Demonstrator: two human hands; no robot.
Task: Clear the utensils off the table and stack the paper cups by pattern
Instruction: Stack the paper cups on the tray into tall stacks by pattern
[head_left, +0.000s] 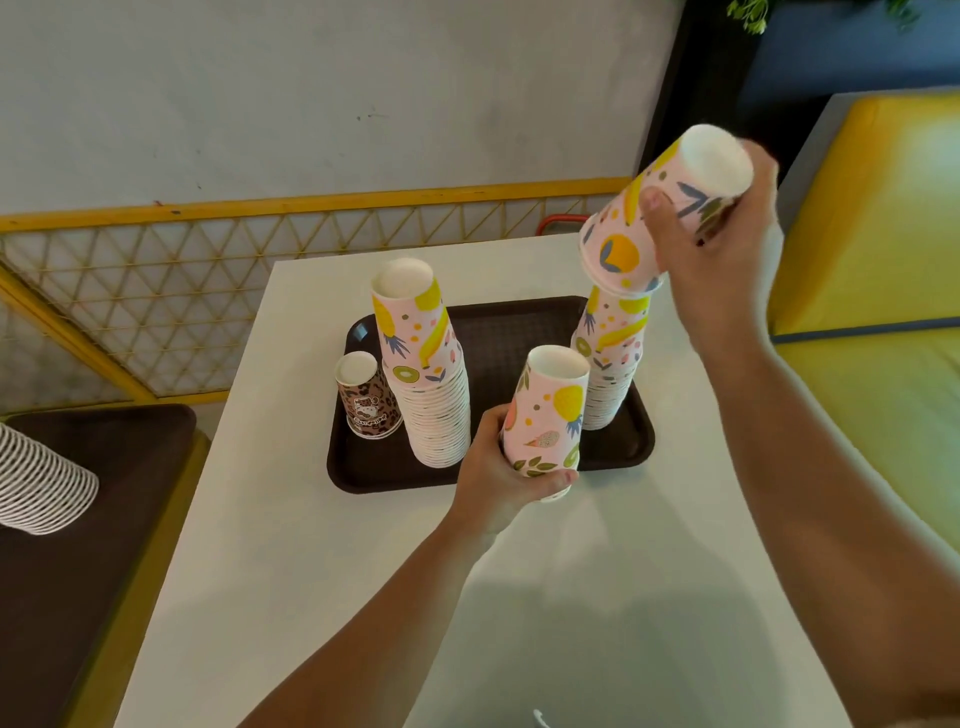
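A dark brown tray (493, 332) sits on the white table (322, 571). On it stand two tall stacks of upside-down fruit-pattern cups, one at the left (434, 395) and one at the right (610, 374). A small leopard-pattern cup (366, 397) stands upside down at the tray's left edge. My left hand (498, 473) grips an upside-down fruit-pattern cup (545, 410) at the tray's front edge. My right hand (711, 244) holds another fruit-pattern cup (634, 228), tilted, just over the top of the right stack.
A second dark tray (104, 519) lies on a surface to the left, with a lying stack of cups (36, 483) on it. A yellow lattice rail (208, 260) runs behind the table. A yellow cushioned seat (872, 260) is on the right.
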